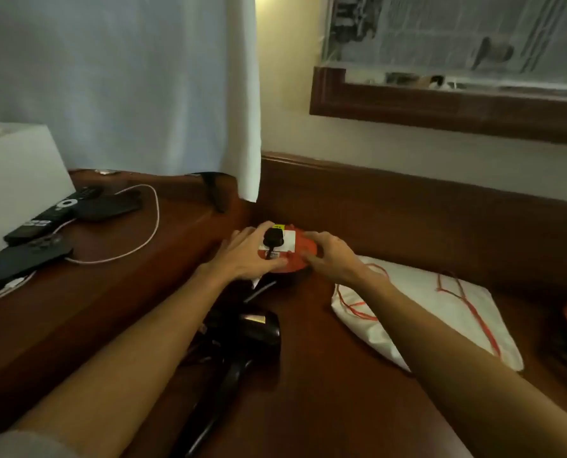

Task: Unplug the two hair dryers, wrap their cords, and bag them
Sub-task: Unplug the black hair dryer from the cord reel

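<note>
Unplugging seems in hand: the left hand (242,256) lies flat-fingered bracing the red socket reel (300,251); the right hand (331,256) curls round its rim; the black plug (273,238) sits ungripped; next, pinching and pulling it free.

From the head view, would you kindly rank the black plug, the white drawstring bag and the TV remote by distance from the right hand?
From the right hand:
1. Black plug, just to its left, in the orange socket reel.
2. White drawstring bag, lying beneath the right forearm.
3. TV remote, far left on the raised desk.
</note>
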A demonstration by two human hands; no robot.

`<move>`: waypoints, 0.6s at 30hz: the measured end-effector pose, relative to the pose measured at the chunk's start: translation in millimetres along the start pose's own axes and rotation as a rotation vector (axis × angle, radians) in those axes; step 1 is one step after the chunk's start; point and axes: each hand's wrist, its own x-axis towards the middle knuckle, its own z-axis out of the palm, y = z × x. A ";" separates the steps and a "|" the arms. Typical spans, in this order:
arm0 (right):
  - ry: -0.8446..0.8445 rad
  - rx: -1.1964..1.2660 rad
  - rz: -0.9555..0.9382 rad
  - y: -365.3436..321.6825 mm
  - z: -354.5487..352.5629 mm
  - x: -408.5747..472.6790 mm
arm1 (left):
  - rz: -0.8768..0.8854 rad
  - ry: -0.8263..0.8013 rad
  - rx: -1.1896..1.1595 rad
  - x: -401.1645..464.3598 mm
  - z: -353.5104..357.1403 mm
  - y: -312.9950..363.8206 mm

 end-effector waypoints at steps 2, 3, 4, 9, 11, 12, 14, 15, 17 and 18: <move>-0.033 0.001 0.021 3.6 10.4 21.4 | 0.002 -0.017 0.018 14.8 10.1 -6.4; -0.055 -0.011 0.019 7.2 17.6 33.1 | -0.017 -0.028 0.001 21.9 17.8 -12.2; -0.083 -0.012 0.024 9.7 23.1 41.1 | -0.039 -0.043 -0.034 26.7 24.9 -17.5; -0.083 -0.052 -0.030 34.7 44.7 64.8 | -0.087 -0.059 -0.111 47.7 40.5 -33.7; -0.058 -0.102 -0.053 39.3 48.6 65.5 | -0.092 -0.058 -0.106 48.7 43.9 -34.0; -0.044 -0.121 -0.061 40.6 49.1 66.3 | -0.095 -0.055 -0.104 48.1 44.5 -33.3; -0.024 -0.141 -0.073 40.6 48.1 68.8 | -0.097 -0.053 -0.090 48.4 45.7 -33.7; -0.019 -0.144 -0.080 40.6 47.8 70.0 | -0.096 -0.057 -0.080 48.5 45.8 -33.9; -0.037 -0.150 -0.080 40.8 47.0 72.0 | -0.092 -0.061 -0.061 48.4 44.3 -33.9; -0.053 -0.154 -0.070 40.0 44.8 72.2 | -0.090 -0.062 -0.060 48.0 43.0 -33.3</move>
